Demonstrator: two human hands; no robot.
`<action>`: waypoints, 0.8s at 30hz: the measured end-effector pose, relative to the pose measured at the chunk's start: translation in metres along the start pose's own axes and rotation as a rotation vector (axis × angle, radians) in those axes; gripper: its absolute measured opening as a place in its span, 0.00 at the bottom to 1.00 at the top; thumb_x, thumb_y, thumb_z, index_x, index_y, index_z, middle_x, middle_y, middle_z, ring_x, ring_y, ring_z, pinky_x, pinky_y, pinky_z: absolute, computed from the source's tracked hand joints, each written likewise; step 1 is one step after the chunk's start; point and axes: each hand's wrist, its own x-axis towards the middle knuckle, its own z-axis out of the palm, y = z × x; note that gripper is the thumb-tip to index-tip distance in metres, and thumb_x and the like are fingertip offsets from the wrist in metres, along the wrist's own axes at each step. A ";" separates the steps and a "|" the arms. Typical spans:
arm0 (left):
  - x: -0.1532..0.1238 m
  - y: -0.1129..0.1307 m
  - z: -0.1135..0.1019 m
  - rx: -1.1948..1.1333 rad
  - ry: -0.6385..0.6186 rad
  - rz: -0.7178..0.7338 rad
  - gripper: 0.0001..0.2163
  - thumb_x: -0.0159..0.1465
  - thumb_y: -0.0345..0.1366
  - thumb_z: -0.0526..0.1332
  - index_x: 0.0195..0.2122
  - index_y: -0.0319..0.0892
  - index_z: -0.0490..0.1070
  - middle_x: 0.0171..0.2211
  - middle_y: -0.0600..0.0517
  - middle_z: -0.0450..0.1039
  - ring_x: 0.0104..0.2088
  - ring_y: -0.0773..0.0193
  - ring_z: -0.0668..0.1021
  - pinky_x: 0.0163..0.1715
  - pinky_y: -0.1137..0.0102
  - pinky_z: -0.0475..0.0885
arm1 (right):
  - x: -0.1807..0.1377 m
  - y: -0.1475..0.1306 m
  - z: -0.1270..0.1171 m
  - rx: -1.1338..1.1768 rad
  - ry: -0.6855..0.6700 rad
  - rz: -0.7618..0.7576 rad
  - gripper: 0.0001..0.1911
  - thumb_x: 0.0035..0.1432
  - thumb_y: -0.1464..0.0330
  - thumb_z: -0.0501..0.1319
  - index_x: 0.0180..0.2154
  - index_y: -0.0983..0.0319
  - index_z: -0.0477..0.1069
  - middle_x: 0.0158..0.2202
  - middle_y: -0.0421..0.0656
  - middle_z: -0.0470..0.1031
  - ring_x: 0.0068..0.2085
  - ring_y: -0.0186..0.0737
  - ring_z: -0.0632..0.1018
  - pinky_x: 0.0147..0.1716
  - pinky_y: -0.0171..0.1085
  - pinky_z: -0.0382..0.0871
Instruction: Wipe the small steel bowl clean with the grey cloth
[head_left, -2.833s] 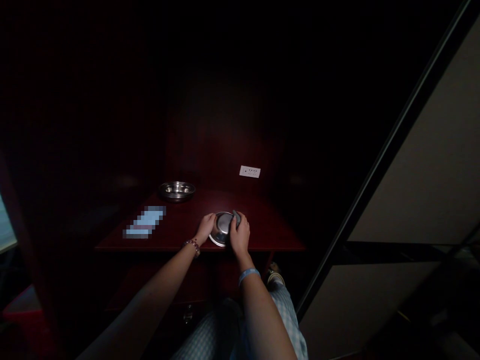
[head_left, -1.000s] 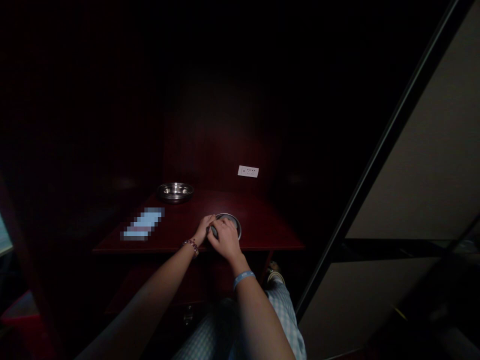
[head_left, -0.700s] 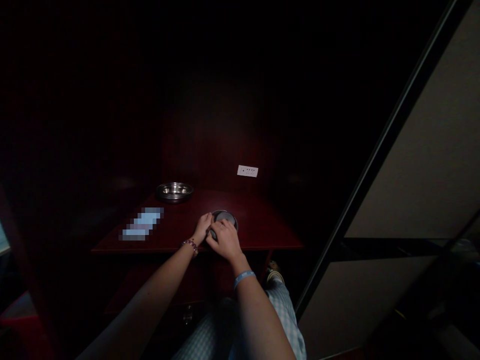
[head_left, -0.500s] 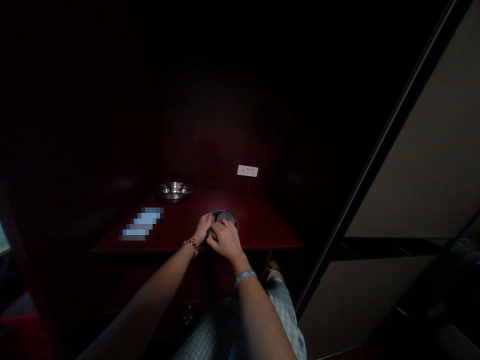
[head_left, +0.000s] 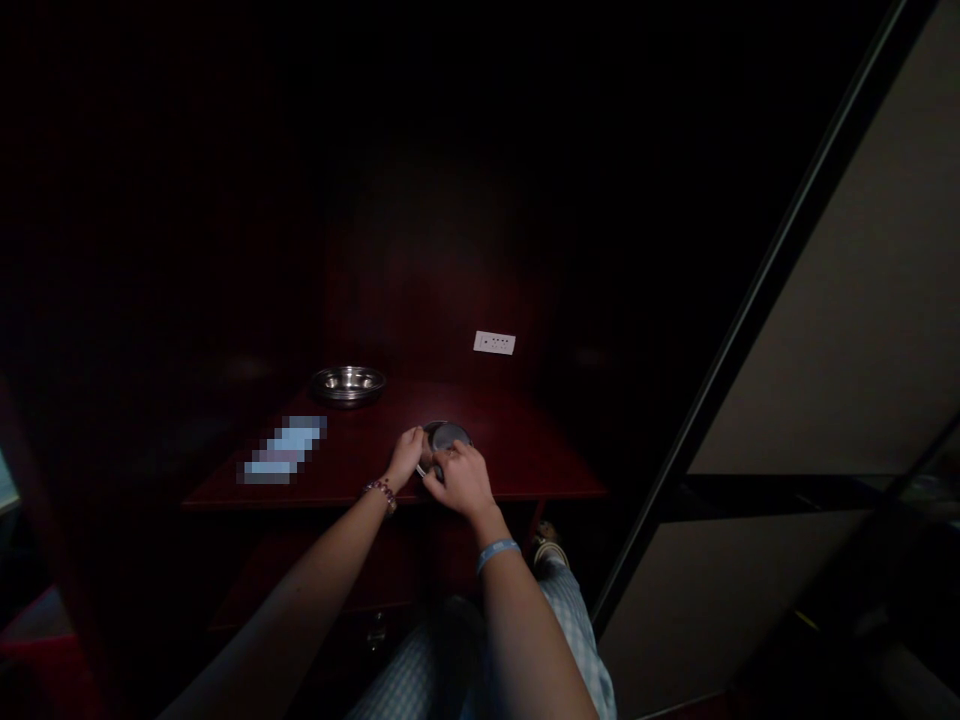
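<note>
A round, shiny metal dish (head_left: 431,431) sits near the front edge of the dark red desk, between my hands. My left hand (head_left: 406,458) grips its left rim, fingers closed. Over the dish's right front side, my right hand (head_left: 466,482) has its fingers bent together. A grey round patch (head_left: 451,434) shows inside the dish just beyond those fingers; whether it is a separate piece or the dish's bottom I cannot tell. Anything pinched by the right fingers is hidden. Further back on the left stands a stack of shiny metal dishes (head_left: 349,383).
A blurred-out light blue flat thing (head_left: 285,450) lies at the left of the desk (head_left: 517,440). On the back wall is a white socket plate (head_left: 494,343). A dark-framed pale panel (head_left: 817,300) slants along the right. My knees are below the desk edge.
My right hand has shifted slightly right and towards me across the dish, uncovering more of its inside between the hands. My left hand stays at the rim.
</note>
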 end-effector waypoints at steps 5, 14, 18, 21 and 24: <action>-0.003 0.005 0.001 -0.028 0.003 -0.025 0.13 0.55 0.46 0.53 0.21 0.42 0.63 0.20 0.54 0.66 0.24 0.66 0.68 0.28 0.71 0.63 | -0.004 0.014 -0.003 -0.013 0.051 0.214 0.10 0.55 0.63 0.55 0.31 0.61 0.72 0.30 0.50 0.76 0.41 0.48 0.72 0.40 0.41 0.61; -0.005 0.012 -0.001 0.065 -0.020 0.003 0.12 0.56 0.41 0.51 0.20 0.41 0.64 0.21 0.53 0.68 0.25 0.64 0.71 0.30 0.70 0.65 | -0.009 0.038 -0.011 0.033 0.369 0.847 0.17 0.61 0.63 0.48 0.38 0.61 0.73 0.33 0.48 0.74 0.37 0.44 0.72 0.38 0.39 0.58; -0.006 0.010 0.000 0.043 -0.037 -0.016 0.13 0.55 0.44 0.52 0.21 0.41 0.66 0.23 0.52 0.70 0.27 0.63 0.72 0.32 0.69 0.66 | -0.007 0.038 -0.009 0.179 0.505 0.904 0.21 0.65 0.61 0.42 0.46 0.61 0.69 0.38 0.48 0.73 0.38 0.43 0.73 0.39 0.38 0.59; -0.006 0.008 0.002 0.021 -0.049 -0.031 0.13 0.55 0.45 0.52 0.23 0.41 0.68 0.25 0.50 0.73 0.29 0.62 0.73 0.33 0.69 0.67 | -0.004 0.035 -0.004 0.232 0.507 0.827 0.23 0.65 0.59 0.41 0.49 0.63 0.66 0.42 0.51 0.72 0.43 0.45 0.72 0.43 0.39 0.59; -0.005 0.006 0.003 0.026 -0.077 -0.032 0.13 0.55 0.45 0.52 0.23 0.41 0.69 0.26 0.49 0.74 0.30 0.61 0.74 0.34 0.68 0.67 | -0.002 0.030 0.003 0.269 0.443 0.696 0.23 0.66 0.59 0.41 0.51 0.63 0.64 0.47 0.51 0.72 0.49 0.45 0.69 0.47 0.40 0.59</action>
